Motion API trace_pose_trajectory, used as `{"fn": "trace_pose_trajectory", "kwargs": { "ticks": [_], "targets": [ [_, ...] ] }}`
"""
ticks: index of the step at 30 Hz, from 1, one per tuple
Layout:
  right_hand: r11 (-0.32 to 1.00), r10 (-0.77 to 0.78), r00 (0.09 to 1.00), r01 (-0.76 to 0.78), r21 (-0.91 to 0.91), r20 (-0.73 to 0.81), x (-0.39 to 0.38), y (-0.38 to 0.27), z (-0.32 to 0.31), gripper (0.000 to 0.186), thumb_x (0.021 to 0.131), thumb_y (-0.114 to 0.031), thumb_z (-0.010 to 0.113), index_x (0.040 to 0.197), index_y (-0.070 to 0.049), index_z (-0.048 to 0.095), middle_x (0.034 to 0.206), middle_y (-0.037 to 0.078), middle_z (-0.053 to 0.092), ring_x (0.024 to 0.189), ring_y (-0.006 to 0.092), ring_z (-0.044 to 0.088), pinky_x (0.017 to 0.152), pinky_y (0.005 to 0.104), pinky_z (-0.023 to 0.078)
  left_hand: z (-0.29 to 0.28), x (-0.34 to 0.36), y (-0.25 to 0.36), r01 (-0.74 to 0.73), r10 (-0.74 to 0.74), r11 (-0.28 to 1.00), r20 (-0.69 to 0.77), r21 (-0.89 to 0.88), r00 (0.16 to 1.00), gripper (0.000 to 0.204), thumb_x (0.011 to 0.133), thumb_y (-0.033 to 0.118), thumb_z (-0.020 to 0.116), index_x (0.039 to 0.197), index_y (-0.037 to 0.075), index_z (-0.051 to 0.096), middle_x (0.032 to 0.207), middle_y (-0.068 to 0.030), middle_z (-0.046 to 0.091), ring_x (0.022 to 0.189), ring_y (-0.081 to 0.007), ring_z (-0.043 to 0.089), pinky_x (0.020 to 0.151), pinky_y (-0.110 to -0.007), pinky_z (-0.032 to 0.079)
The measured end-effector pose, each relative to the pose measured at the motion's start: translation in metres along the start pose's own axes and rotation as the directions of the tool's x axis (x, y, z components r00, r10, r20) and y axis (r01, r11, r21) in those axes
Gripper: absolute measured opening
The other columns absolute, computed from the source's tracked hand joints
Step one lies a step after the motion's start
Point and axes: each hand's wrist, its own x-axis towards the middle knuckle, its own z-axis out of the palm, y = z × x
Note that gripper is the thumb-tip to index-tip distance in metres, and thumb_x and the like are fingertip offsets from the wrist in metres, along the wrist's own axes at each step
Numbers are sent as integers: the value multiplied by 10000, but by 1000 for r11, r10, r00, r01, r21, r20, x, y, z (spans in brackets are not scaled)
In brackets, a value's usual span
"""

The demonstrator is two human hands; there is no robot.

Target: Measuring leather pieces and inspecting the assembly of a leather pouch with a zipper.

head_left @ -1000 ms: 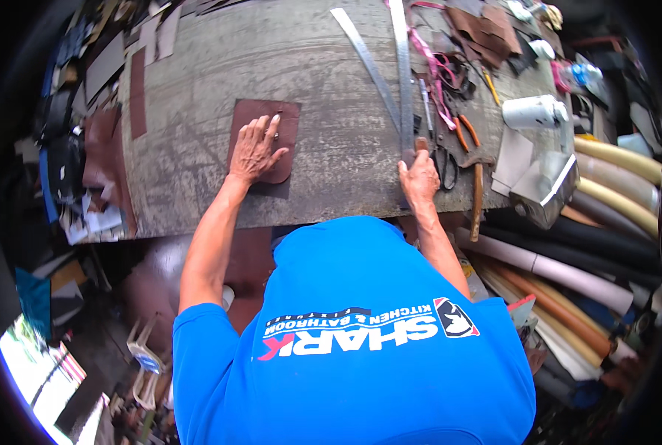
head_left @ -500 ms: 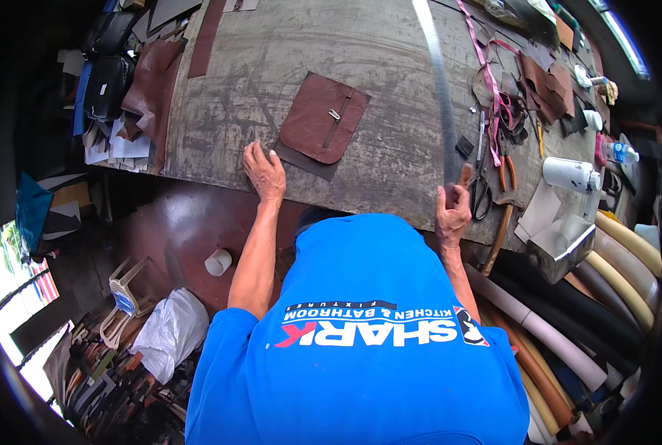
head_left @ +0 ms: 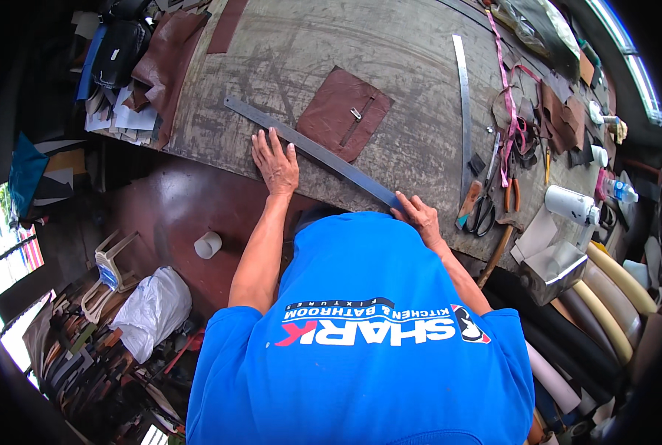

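On the worn grey worktable [head_left: 286, 52] a long steel ruler [head_left: 312, 150] lies slantwise across a brown leather piece [head_left: 343, 113], the left hand [head_left: 275, 162] pressed flat on it, fingers spread, the right hand [head_left: 418, 213] gripping its near end

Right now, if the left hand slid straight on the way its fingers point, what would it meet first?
The left hand lies flat on the table, fingertips pointing at the long steel ruler just ahead. It would meet that first, and beyond it probably the brown leather piece.
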Motion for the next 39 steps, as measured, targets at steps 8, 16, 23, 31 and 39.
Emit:
{"fn": "trace_pose_trajectory", "kwargs": {
  "ticks": [8,16,23,31,39],
  "targets": [
    [998,-58,998,58,-17,14,-2,1,1,454,836,-272,720,1246,-127,590,867,79,550,733,244,605,581,379,504,-2,0,7,-14,13,995,5,102,1000,603,974,367,485,1457,43,325,1476,-223,264,1405,-435,201,1132,-561,212],
    [994,-106,994,107,-28,42,-6,0,0,469,860,-304,691,1276,-116,580,850,79,518,764,247,555,611,378,477,-2,2,7,-13,13,995,-1,98,1000,586,990,391,450,1441,26,368,1495,-203,271,1410,-410,209,1134,-536,209],
    [998,-69,997,69,-7,35,-4,-7,-3,467,859,-297,697,1268,-103,584,903,89,538,785,257,559,651,386,478,0,0,7,11,-14,990,18,141,1000,596,995,425,429,1452,49,363,1509,-184,267,1413,-406,206,1134,-537,206],
    [997,-21,999,24,-74,46,-7,-11,0,474,850,-294,709,1263,-96,585,936,97,542,825,264,548,694,400,460,1,2,8,13,-19,988,41,151,999,607,997,434,421,1458,46,350,1516,-188,250,1418,-409,189,1136,-539,199],
    [990,-22,1000,22,-138,1,-15,-9,0,425,848,-269,713,1224,-99,614,999,92,537,896,265,515,765,418,414,2,1,2,0,-11,989,75,149,997,640,1002,449,403,1485,45,288,1531,-198,211,1426,-419,155,1140,-547,179]
  ]
}}
